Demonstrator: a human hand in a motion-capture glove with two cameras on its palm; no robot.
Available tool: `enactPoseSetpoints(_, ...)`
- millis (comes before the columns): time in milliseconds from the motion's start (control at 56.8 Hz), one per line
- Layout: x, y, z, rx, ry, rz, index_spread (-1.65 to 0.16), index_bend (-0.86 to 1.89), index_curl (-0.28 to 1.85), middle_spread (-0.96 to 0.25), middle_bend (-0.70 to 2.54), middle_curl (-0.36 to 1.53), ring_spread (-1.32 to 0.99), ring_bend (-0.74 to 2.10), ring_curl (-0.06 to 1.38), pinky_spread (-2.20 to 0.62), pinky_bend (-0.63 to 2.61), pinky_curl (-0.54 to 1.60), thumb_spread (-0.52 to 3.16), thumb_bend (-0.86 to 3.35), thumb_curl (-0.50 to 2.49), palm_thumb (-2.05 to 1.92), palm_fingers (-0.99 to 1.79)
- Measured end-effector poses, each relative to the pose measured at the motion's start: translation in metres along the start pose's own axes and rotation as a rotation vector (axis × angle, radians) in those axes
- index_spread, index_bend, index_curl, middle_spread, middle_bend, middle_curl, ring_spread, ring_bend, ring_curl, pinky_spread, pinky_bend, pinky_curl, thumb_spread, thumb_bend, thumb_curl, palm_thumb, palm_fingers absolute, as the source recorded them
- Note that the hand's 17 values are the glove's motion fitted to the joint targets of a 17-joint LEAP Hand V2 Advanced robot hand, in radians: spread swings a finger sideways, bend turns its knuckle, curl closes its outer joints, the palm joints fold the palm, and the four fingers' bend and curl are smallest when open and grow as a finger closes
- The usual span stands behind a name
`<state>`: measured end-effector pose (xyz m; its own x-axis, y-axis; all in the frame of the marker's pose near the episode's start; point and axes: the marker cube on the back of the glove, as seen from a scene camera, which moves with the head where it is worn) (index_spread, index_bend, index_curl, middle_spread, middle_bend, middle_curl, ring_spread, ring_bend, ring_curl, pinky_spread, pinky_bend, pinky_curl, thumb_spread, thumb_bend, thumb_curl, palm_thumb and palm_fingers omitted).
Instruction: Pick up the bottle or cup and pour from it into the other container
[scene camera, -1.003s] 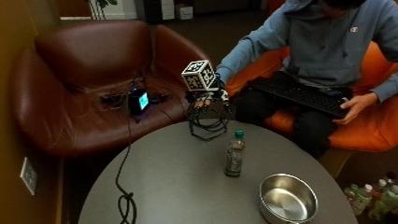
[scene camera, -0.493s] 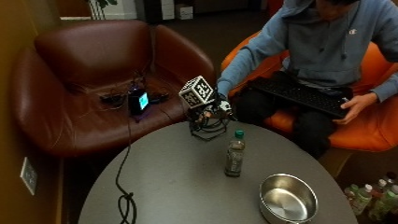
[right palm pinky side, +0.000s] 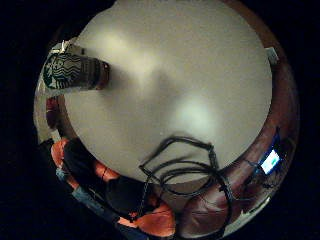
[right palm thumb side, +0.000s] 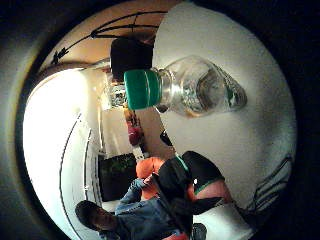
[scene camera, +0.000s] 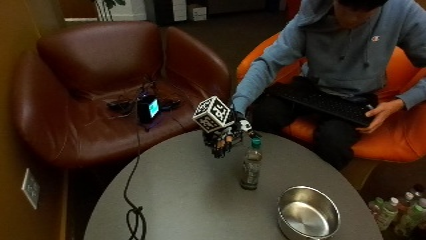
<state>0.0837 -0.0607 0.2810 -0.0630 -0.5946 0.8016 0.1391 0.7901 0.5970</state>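
A clear bottle (scene camera: 251, 167) with a green cap stands upright on the round grey table (scene camera: 193, 200), near its middle. A steel bowl (scene camera: 308, 214) sits to its right by the table's edge. My gloved right hand (scene camera: 223, 138) hovers just left of the bottle's cap, fingers hanging down and relaxed, holding nothing. A small gap shows between hand and bottle. In the thumb side palm view the bottle (right palm thumb side: 190, 90) lies close, its cap toward the palm. The little finger side palm view shows the bottle's (right palm pinky side: 70, 73) labelled body at the table's (right palm pinky side: 190, 75) edge.
A black cable (scene camera: 133, 212) trails over the table's left side down from the brown armchair (scene camera: 100, 90), where a device with a lit screen (scene camera: 148, 108) rests. The person's bare hand (scene camera: 379, 111) lies on a keyboard. Several bottles (scene camera: 399, 210) stand on the floor at right.
My hand has come down and forward over the table's far edge, ending close beside the bottle's cap. Bottle and bowl have stayed put.
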Motion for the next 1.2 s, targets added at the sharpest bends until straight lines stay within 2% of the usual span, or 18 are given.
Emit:
enactPoseSetpoints(352,-0.011,-0.023,0.032,-0.041,-0.238,-0.063,-0.43,0.13,0.21,-0.21,0.19,0.30,-0.08,0.40,0.30,0.21,0.54,0.35,0.85,-0.04,0.34,0.57,0.01)
enactPoseSetpoints(616,-0.024,-0.044,0.050,0.002,-0.336,-0.093,-0.43,0.18,0.23,-0.12,0.17,0.29,-0.08,0.41,0.29,0.21,0.52,0.34,0.82,-0.03,0.34,0.60,0.07)
enactPoseSetpoints(792,-0.046,-0.067,0.053,0.094,-0.476,-0.121,-0.37,0.39,0.33,-0.11,0.19,0.29,-0.08,0.38,0.28,0.20,0.38,0.30,0.83,0.01,0.38,0.77,0.46)
enactPoseSetpoints(915,-0.054,-0.075,0.055,0.151,-0.520,-0.113,-0.31,0.33,0.34,-0.10,0.34,0.35,-0.12,0.42,0.29,0.12,0.26,0.27,0.79,0.04,0.45,0.92,0.86)
enactPoseSetpoints(1196,-0.059,-0.078,0.065,0.235,-0.548,-0.079,-0.22,0.21,0.41,-0.08,0.33,0.41,-0.18,0.38,0.36,-0.09,0.24,0.33,0.47,-0.03,0.58,1.02,1.16)
